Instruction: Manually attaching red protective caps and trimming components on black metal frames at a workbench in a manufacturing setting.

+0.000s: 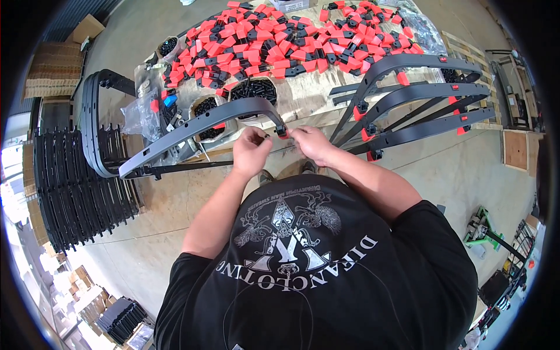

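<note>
Both hands pinch red clip (282, 133) at end of curved black frame (192, 131): left hand (251, 153), right hand (312, 144). Fitting step; next needs firm seating push.

small part pinched between left hand (251, 153) and right hand (312, 144) hidden by fingers, red-and-black clip pile (291, 38) cut off at top edge

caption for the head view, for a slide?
Both hands, left hand and right hand, fit a red clip onto a curved black frame.
</note>
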`<state>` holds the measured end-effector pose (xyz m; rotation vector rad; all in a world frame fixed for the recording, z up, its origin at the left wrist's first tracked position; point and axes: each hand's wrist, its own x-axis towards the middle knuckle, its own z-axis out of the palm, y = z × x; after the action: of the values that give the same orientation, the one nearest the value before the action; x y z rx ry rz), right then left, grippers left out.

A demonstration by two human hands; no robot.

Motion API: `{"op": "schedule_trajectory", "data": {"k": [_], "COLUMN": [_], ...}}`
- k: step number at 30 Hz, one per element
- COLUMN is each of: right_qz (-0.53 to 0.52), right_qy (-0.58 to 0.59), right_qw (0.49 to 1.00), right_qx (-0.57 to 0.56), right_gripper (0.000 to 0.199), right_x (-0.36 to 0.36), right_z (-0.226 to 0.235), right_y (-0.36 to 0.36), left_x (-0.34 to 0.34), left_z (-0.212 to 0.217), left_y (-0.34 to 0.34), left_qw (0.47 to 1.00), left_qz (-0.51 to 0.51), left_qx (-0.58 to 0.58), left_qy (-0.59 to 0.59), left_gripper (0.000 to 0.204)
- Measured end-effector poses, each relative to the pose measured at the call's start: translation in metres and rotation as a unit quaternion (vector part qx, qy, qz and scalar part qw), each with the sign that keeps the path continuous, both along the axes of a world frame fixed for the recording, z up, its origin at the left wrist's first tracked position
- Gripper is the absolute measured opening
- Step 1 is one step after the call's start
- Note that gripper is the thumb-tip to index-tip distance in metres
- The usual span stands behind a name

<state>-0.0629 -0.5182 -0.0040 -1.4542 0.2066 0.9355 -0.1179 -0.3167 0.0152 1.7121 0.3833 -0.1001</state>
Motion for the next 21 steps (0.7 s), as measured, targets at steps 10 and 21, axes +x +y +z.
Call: {"op": "schedule_trajectory", "data": {"k": [10,21], "right_qz": [0.148,0.182], "right_qy": [-0.370,-0.380], "right_qw": [0.890,0.869], "right_qx": [-0.223,-0.259], "right_gripper": [0.029,0.026], "right_x": [0.010,0.018], "right_z": [0.037,0.039], "right_y": [0.012,0.018], "left_x": [0.017,0.026], "left_z": [-0.020,-0.024], "left_y": [-0.004,-0.012], "left_qw": [0.951,0.920], "left_qz": [0.031,0.029], "left_qx": [-0.271,-0.316], "left_qy": [0.144,0.232], "left_gripper": [0.019,0.028]}}
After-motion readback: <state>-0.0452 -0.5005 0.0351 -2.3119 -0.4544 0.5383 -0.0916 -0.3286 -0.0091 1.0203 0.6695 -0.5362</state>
